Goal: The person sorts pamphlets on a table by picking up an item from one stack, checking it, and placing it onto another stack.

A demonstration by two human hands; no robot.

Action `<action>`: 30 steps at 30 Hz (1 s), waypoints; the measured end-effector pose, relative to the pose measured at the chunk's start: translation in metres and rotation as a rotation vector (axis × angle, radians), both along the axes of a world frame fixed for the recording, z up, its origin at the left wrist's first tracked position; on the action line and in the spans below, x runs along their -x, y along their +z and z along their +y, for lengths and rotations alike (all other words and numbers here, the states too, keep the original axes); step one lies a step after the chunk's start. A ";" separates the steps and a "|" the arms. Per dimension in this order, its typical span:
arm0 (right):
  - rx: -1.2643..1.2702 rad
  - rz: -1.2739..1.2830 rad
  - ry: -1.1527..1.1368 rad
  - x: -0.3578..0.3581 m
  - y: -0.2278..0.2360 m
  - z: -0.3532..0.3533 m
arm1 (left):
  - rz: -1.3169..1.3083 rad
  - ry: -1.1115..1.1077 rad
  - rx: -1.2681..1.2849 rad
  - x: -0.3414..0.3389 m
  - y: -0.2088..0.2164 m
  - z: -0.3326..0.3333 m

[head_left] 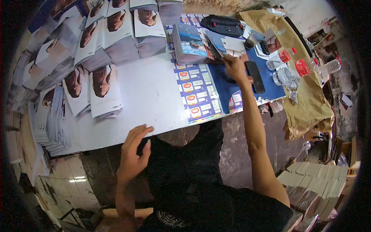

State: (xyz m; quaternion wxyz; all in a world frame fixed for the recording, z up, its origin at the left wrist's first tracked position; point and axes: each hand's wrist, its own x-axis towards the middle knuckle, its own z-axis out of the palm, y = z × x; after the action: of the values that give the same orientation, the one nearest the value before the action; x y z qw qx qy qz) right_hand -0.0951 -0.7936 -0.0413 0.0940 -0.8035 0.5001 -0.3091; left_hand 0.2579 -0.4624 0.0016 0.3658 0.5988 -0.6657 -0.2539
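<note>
My right hand (235,69) reaches out over the far right of the table. Its fingertips meet the lower edge of a tilted printed leaflet (216,41), whose blue picture side shows; part of the grip is hidden. Just left of that leaflet stands a thick stack of picture leaflets (189,41). My left hand (135,150) hovers at the table's front edge, fingers apart and holding nothing. Farther left, two small piles of white leaflets with a brown picture lie on the white tabletop, one pile (103,91) nearer the middle and the other pile (77,91) beside it.
Tall leaflet stacks (119,33) fill the back left. A black phone (255,76) lies right of my right hand, near a cup (253,40), plastic bottles (284,58) and brown paper (309,112). A black pouch (222,26) lies behind. Paper bundles (315,178) stand lower right.
</note>
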 end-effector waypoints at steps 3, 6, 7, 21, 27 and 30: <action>-0.011 -0.061 -0.101 0.002 0.014 0.006 | 0.232 -0.181 0.010 0.013 -0.007 -0.025; 0.141 -0.242 -0.104 -0.026 0.027 0.043 | 0.641 -0.103 -0.003 0.046 -0.013 -0.055; 0.356 -0.232 0.041 -0.042 0.029 0.069 | 0.760 -0.135 -0.053 0.048 -0.017 -0.070; -0.756 -0.626 -0.029 -0.011 0.000 0.210 | 0.939 0.260 -0.214 0.014 -0.062 -0.049; -1.246 -1.074 0.063 -0.063 -0.010 0.201 | 0.576 0.247 -0.119 0.019 -0.058 -0.059; -1.243 -1.240 -0.016 -0.079 -0.020 0.180 | -0.065 0.449 0.028 0.019 -0.064 -0.054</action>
State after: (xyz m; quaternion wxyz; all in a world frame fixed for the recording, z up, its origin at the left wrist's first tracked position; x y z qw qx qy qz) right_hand -0.0158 -0.6135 -0.0612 0.7673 -0.2904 0.4423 -0.3623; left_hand 0.2390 -0.5168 -0.0628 0.3996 0.7347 -0.5307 -0.1374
